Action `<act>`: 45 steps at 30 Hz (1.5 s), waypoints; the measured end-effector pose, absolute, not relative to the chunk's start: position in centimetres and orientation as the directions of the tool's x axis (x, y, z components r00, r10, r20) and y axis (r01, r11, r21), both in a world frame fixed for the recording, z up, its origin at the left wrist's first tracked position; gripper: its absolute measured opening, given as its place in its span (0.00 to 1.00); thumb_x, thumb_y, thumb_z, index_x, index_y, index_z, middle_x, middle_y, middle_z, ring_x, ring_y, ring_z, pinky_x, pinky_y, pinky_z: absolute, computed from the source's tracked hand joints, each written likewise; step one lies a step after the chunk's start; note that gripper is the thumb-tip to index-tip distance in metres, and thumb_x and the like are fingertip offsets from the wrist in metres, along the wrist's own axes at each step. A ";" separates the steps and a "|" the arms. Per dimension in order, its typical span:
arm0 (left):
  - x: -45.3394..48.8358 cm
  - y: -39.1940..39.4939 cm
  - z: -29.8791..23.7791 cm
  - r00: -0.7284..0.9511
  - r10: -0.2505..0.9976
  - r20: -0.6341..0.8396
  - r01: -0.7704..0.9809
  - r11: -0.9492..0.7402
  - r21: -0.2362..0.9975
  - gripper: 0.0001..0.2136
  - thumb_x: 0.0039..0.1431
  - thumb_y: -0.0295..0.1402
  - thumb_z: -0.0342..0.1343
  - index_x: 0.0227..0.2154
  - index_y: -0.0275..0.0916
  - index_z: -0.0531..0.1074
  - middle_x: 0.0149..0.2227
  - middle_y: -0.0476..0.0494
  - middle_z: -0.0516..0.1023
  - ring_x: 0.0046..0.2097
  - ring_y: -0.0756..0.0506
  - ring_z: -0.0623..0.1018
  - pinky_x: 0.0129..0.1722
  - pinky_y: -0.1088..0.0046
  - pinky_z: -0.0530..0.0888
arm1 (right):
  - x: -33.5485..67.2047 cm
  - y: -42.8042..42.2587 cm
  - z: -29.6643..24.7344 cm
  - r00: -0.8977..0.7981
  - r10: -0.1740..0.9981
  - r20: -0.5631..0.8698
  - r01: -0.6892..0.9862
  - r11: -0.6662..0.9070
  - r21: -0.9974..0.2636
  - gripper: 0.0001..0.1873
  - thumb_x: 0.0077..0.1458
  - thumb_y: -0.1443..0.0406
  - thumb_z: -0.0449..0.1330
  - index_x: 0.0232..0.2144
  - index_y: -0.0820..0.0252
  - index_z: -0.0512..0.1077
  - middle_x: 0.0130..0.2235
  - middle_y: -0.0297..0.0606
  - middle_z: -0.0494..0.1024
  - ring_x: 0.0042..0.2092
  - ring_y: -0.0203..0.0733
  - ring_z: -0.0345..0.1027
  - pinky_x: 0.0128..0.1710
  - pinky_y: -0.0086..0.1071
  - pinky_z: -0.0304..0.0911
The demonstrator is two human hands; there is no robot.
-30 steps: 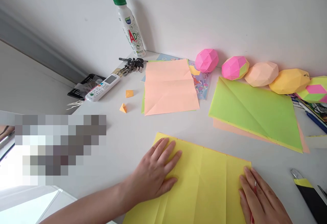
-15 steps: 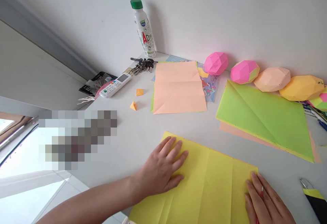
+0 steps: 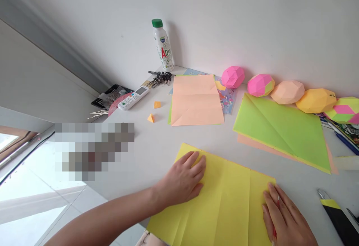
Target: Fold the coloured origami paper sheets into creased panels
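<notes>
A creased sheet of yellow paper (image 3: 234,197) lies on the table before me, showing several fold lines. On its upper left part rests my left hand (image 3: 183,180), its fingers apart and slightly bent. My right hand (image 3: 288,216) lies over the paper's right edge with a thin red pen (image 3: 274,233) between its fingers. The pen's tip pokes out above the fingers, while much of its shaft is hidden. Small dark marks run along the paper's far edge.
Peach paper (image 3: 196,103) and green paper (image 3: 280,130) lie farther back. Paper polyhedra, such as a pink one (image 3: 232,77), line the wall. A bottle (image 3: 164,51), keys (image 3: 161,78) and a remote (image 3: 134,98) stand left; a utility knife (image 3: 338,216) lies right.
My left hand's fingers have bent a little more on the yellow paper. My right hand keeps the pen near the right edge. The whole view has shifted slightly.
</notes>
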State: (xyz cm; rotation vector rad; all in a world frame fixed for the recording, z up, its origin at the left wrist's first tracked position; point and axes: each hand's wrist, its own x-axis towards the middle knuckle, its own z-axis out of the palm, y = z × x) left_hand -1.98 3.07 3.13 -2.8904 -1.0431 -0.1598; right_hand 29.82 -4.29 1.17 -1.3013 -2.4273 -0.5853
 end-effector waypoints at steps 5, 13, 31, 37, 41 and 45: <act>0.1 2.9 3.3 0.782 0.616 0.100 0.623 -0.779 -0.075 0.24 0.63 0.47 0.48 0.43 0.27 0.73 0.43 0.30 0.75 0.49 0.34 0.72 0.46 0.58 0.69 | 29.3 -4.8 1.0 -0.461 0.760 0.459 0.883 0.447 0.147 0.15 0.61 0.69 0.55 0.49 0.69 0.69 0.52 0.53 0.74 0.57 0.53 0.65 0.55 0.45 0.65; 5.7 1.3 2.5 0.575 0.818 0.011 0.808 -0.566 -0.167 0.34 0.57 0.57 0.50 0.41 0.22 0.74 0.38 0.18 0.77 0.39 0.27 0.77 0.26 0.64 0.67 | 28.6 -5.5 1.6 -0.415 0.833 0.367 0.910 0.386 0.153 0.13 0.60 0.71 0.54 0.46 0.71 0.71 0.51 0.56 0.74 0.58 0.55 0.63 0.51 0.47 0.71; 7.7 3.0 2.1 0.953 0.267 0.145 0.272 -0.962 -0.017 0.24 0.58 0.36 0.51 0.56 0.32 0.65 0.59 0.34 0.65 0.58 0.37 0.66 0.59 0.58 0.58 | 28.6 -4.9 3.5 -0.354 0.873 0.334 0.925 0.380 -0.012 0.11 0.57 0.73 0.56 0.43 0.69 0.72 0.49 0.56 0.75 0.55 0.55 0.66 0.49 0.46 0.71; 7.6 2.9 1.9 0.952 0.264 0.158 0.268 -0.964 -0.005 0.27 0.55 0.39 0.55 0.56 0.32 0.66 0.60 0.32 0.65 0.60 0.34 0.63 0.60 0.55 0.54 | 28.7 -0.8 6.1 -0.244 0.938 0.245 0.652 0.345 -0.675 0.14 0.65 0.64 0.46 0.48 0.58 0.67 0.35 0.41 0.75 0.38 0.43 0.71 0.36 0.40 0.71; 7.5 3.1 2.0 0.955 0.263 0.138 0.264 -0.965 0.011 0.28 0.53 0.40 0.57 0.56 0.33 0.66 0.59 0.30 0.67 0.60 0.34 0.64 0.59 0.55 0.54 | 28.4 2.7 4.7 -0.151 0.980 -0.129 0.266 -0.086 -0.960 0.16 0.67 0.56 0.41 0.44 0.56 0.65 0.26 0.31 0.65 0.25 0.34 0.61 0.20 0.28 0.60; 7.4 3.2 2.0 0.947 0.281 0.156 0.278 -0.960 0.043 0.29 0.51 0.42 0.59 0.55 0.34 0.67 0.59 0.30 0.66 0.60 0.33 0.64 0.59 0.55 0.53 | 29.0 4.0 3.9 -0.199 0.955 -0.221 0.309 -0.153 -0.939 0.13 0.61 0.58 0.54 0.27 0.58 0.66 0.24 0.30 0.65 0.23 0.31 0.59 0.21 0.26 0.58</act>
